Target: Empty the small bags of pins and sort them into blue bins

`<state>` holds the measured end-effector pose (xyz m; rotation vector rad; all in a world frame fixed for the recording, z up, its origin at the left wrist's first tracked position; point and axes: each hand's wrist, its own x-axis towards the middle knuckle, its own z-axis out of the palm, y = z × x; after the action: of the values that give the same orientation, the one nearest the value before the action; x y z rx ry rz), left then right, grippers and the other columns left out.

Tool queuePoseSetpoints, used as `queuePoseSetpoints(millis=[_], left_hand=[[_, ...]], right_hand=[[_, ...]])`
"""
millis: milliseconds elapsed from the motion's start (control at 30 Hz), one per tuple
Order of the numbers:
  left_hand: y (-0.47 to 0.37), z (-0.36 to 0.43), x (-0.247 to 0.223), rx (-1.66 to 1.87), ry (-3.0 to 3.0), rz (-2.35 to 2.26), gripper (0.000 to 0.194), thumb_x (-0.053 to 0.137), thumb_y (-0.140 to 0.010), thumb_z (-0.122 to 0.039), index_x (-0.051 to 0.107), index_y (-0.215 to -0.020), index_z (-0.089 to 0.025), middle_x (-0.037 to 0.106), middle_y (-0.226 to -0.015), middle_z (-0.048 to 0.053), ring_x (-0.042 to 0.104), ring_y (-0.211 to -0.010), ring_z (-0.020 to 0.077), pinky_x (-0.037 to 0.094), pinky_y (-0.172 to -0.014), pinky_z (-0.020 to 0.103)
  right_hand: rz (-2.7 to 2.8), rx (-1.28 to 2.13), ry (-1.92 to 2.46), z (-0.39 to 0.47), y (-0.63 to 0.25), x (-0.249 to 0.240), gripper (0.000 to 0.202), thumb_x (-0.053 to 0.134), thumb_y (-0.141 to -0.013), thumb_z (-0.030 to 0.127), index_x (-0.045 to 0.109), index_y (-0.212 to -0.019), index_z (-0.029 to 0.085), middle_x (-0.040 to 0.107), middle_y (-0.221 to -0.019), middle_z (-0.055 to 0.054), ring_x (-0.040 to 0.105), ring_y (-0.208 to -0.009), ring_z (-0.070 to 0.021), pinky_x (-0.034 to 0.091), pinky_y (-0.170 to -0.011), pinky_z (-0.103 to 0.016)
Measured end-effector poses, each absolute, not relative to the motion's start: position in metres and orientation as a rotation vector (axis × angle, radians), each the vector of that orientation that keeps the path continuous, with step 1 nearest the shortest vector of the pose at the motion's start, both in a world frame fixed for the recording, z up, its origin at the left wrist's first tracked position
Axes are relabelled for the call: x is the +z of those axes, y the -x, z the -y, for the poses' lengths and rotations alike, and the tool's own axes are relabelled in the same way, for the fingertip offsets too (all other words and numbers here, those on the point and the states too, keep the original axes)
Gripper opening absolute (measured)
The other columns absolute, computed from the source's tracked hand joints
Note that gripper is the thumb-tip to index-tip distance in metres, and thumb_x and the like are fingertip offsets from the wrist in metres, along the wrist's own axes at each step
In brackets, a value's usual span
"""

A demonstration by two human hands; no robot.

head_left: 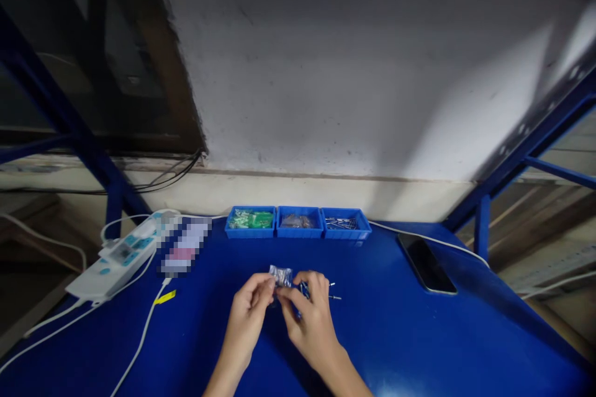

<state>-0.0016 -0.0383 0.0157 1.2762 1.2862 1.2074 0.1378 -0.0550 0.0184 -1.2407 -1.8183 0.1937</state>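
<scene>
Near the middle of the blue table (395, 335), my left hand (251, 307) pinches the left side of a small clear plastic bag (281, 275). The fingertips of my right hand (313, 310) close on the bag's lower right edge. What lies inside the bag is too small to tell. Thin metal pins (335, 297) stick out to the right from behind my right fingers; my hand partly hides them. Behind both hands, three blue bins stand side by side: one with green and clear pieces (251, 232), one with small brownish pieces (298, 232), one with metal pins (347, 233).
A dark phone (427, 264) lies at the right. On the left are a white power strip (112, 260), a blurred-out device (184, 248) and a white cable with a yellow tag (166, 298). Blue frame bars (482, 223) flank the table, with a wall behind.
</scene>
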Motion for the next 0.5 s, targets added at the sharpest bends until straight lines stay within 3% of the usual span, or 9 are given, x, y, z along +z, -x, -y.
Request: queuePoseSetpoints(millis=[133,267,367,500], left_hand=[[0.001,0.055,0.018,1.286,-1.638,-1.365,0.016,0.054,-0.083,-0.034,0.064,-0.086,-0.022,0.064,-0.087,0.005,0.060,-0.084,0.0196,0.048,-0.077,0.030],[-0.003,0.071,0.021,1.197,-1.924,-1.349,0.018,0.052,-0.083,-0.028,0.069,-0.077,-0.027,0.062,-0.091,0.007,0.057,-0.094,0.0226,0.047,-0.083,0.034],[-0.005,0.079,0.020,1.149,-1.763,-1.323,0.018,0.053,-0.082,-0.035,0.069,-0.083,-0.027,0.060,-0.099,0.007,0.055,-0.098,0.0232,0.046,-0.084,0.035],[-0.004,0.082,0.013,1.053,-1.294,-1.259,0.042,0.042,-0.086,-0.053,0.068,-0.094,-0.022,0.062,-0.103,0.009,0.058,-0.091,0.0210,0.048,-0.069,0.030]], right_hand=[[1.487,0.727,1.264,0.068,-0.134,0.018,0.021,0.051,-0.087,0.036,0.066,-0.090,0.023,0.062,-0.086,-0.006,0.057,-0.084,-0.0215,0.043,-0.080,-0.039],[1.117,1.089,1.203,0.074,-0.135,0.013,0.034,0.048,-0.087,0.046,0.066,-0.083,0.018,0.064,-0.074,-0.005,0.060,-0.072,-0.0190,0.047,-0.064,-0.029],[1.209,0.916,1.214,0.079,-0.137,0.012,0.024,0.054,-0.085,0.039,0.067,-0.086,0.019,0.064,-0.078,-0.005,0.059,-0.072,-0.0183,0.047,-0.065,-0.028],[1.481,0.524,1.199,0.088,-0.140,0.013,0.018,0.051,-0.086,0.023,0.068,-0.091,0.024,0.058,-0.086,-0.006,0.057,-0.082,-0.0188,0.048,-0.072,-0.031]])
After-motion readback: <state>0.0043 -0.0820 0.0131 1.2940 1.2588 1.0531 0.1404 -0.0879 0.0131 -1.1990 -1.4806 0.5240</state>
